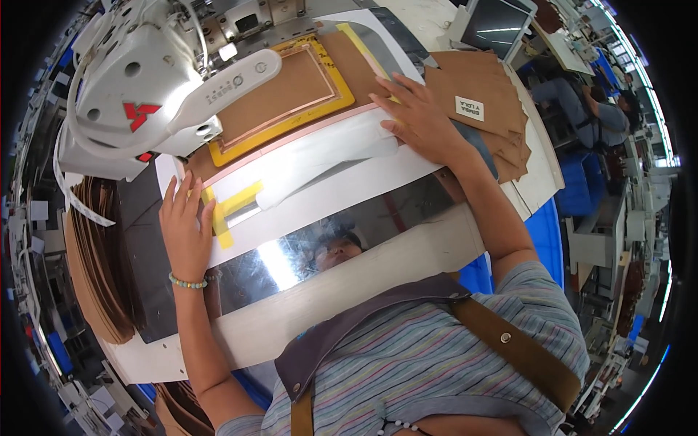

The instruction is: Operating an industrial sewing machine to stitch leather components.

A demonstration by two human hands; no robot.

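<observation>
the white sheet (313,207) lies flat in front of the person, its long axis slanting from lower left to upper right, roughly parallel to the yellow rectangular frame (342,91) beyond it. the left hand (187,232) rests at the sheet's left end, fingers pointing away from the body, thumb apart; the right hand (425,129) spreads at the right end, fingers toward upper left. neither is clenched; how hard they press, i cannot tell. a mirror-like plate (407,207) borders the near edge.

Beyond a dark-screened monitor (497,29), a co-worker (602,123) sits near a blue container (580,185).
</observation>
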